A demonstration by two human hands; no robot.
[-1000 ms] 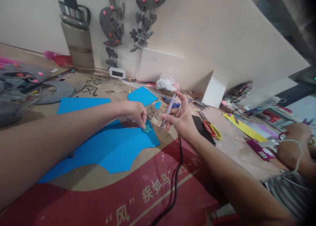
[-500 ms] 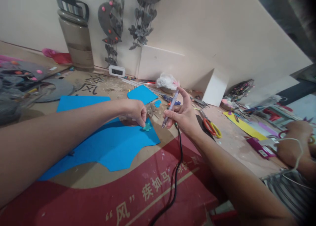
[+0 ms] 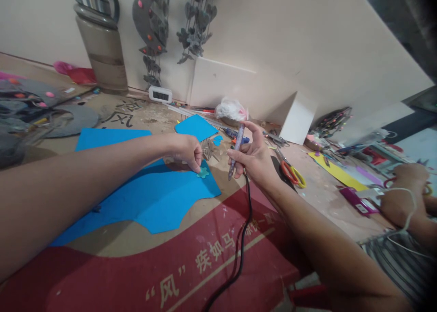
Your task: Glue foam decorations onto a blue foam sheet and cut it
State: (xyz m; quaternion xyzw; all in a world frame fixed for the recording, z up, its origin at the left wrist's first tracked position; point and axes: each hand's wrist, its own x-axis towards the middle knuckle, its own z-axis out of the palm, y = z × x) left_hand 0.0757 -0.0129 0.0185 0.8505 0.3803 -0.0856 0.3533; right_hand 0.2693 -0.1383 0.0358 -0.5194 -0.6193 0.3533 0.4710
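Note:
My left hand (image 3: 187,152) is closed, its fingertips on the edge of a small teal flower-shaped piece (image 3: 203,173). That piece lies near the right corner of a large blue sheet (image 3: 160,203), which looks like craft foam and has curved cut-outs along its front edge. To the right, my right hand (image 3: 254,159) grips a slim pen (image 3: 238,148) between thumb and fingers. The pen's tip points down, apart from the sheet. Behind the hands lie a smaller blue offcut (image 3: 195,127) and a little blue scrap (image 3: 217,140).
Scissors (image 3: 292,173) with red and yellow handles lie right of my right hand. A black cable (image 3: 246,225) crosses the red printed board (image 3: 136,275). A bottle (image 3: 105,62) and a small digital clock (image 3: 160,94) stand at the back. Another person's hand (image 3: 404,189) is at far right.
My right hand has tilted the pen more upright. My left hand stays at the flower-shaped piece. The whole view has shifted slightly.

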